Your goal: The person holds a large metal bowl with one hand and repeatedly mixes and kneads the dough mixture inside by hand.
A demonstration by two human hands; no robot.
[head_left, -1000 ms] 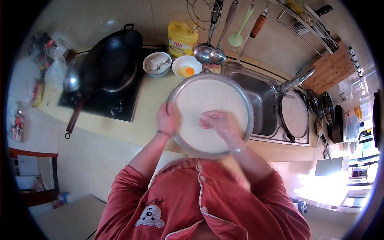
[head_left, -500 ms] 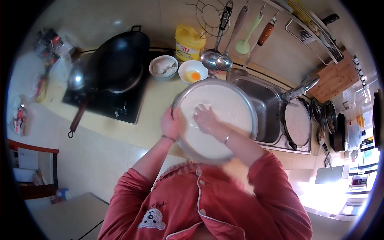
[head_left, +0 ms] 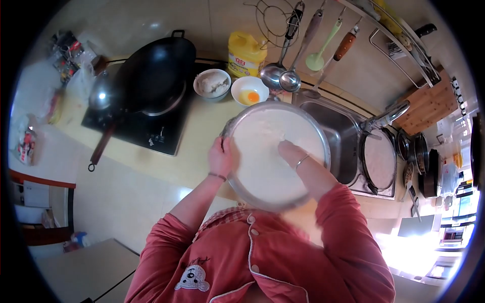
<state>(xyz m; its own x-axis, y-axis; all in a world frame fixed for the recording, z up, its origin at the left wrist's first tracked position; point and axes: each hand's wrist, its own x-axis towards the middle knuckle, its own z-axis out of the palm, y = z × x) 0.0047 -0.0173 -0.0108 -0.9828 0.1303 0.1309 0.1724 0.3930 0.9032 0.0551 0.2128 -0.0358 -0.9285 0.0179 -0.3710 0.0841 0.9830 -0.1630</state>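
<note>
A large round metal basin point(head_left: 326, 136) full of white, milky liquid point(head_left: 262, 169) sits at the counter's front edge. My left hand point(head_left: 221, 156) grips its left rim, fingers wrapped over the edge. My right hand point(head_left: 292, 151) is sunk in the liquid up to near the wrist, right of the basin's middle. Its fingers are hidden below the surface. Just behind the basin stands a white bowl point(head_left: 243, 84) holding a raw egg point(head_left: 253, 96). Beside that, another bowl point(head_left: 201, 90) contains a white, lumpy food.
A black wok point(head_left: 151, 70) rests on the cooktop point(head_left: 169, 139) at left. Behind the bowls is a yellow jug point(head_left: 246, 54). The sink point(head_left: 346, 151) adjoins the basin's right side, near a round pan point(head_left: 380, 160). Ladles point(head_left: 273, 74) hang from the rack above.
My right hand has gone down into the liquid and shifted right; its fingers showed at the surface before. My left hand stays on the rim. The view has shifted slightly.
</note>
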